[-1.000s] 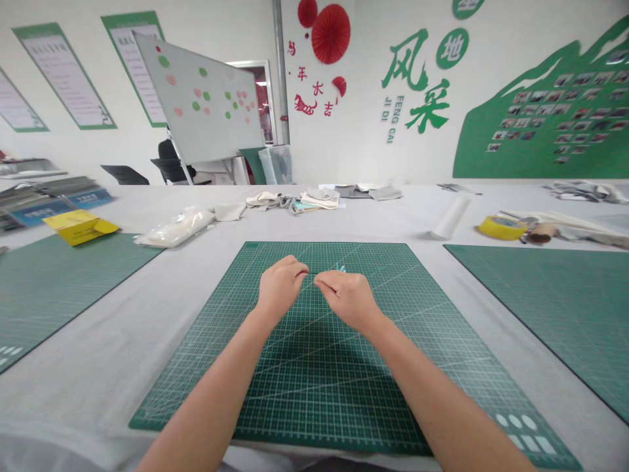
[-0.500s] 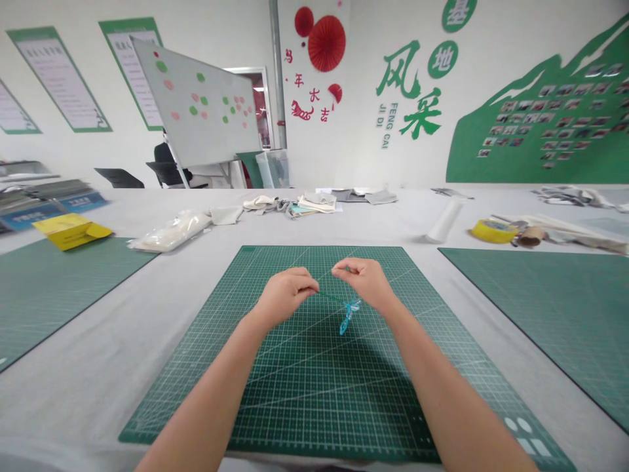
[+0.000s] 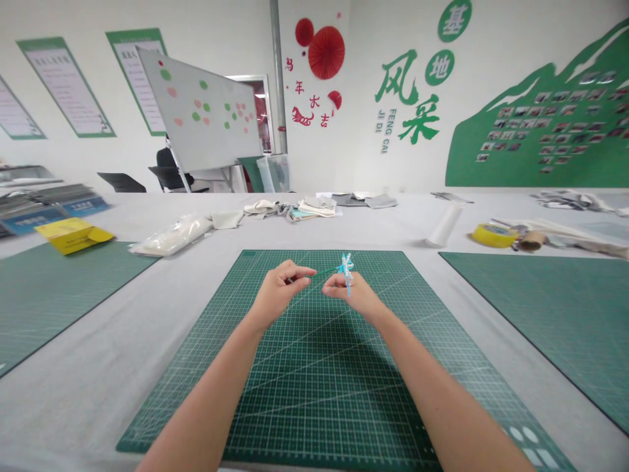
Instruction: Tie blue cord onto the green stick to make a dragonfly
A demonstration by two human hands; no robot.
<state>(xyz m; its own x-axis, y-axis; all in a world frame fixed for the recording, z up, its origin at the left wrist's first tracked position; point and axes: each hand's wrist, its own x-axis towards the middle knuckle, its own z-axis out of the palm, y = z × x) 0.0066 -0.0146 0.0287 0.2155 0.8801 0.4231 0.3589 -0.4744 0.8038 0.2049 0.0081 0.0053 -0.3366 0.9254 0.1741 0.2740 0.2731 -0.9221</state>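
Between the fingertips and thumb of my left hand [image 3: 279, 294] is the thin green stem of a blue flower with white beads [image 3: 346, 263]. The stem runs to the right, and the flower end stands just above the back of my right hand [image 3: 362, 300], overlapping it in view. My right hand is closed in a pinch just below the stem; anything between its fingertips is too small to make out. Both hands are raised over the green cutting mat [image 3: 295, 393], whose white grid shows below them.
More cutting mats lie left [image 3: 63, 288] and right [image 3: 555, 308]. A yellow box [image 3: 73, 235], a clear plastic packet [image 3: 171, 237], fabric scraps [image 3: 314, 207], a white roll [image 3: 443, 224] and yellow tape [image 3: 494, 235] lie farther back on the table.
The flower has swung from hanging below the stem up to above my right hand. My right hand has dropped slightly, and my left fingers have stretched out more along the stem.
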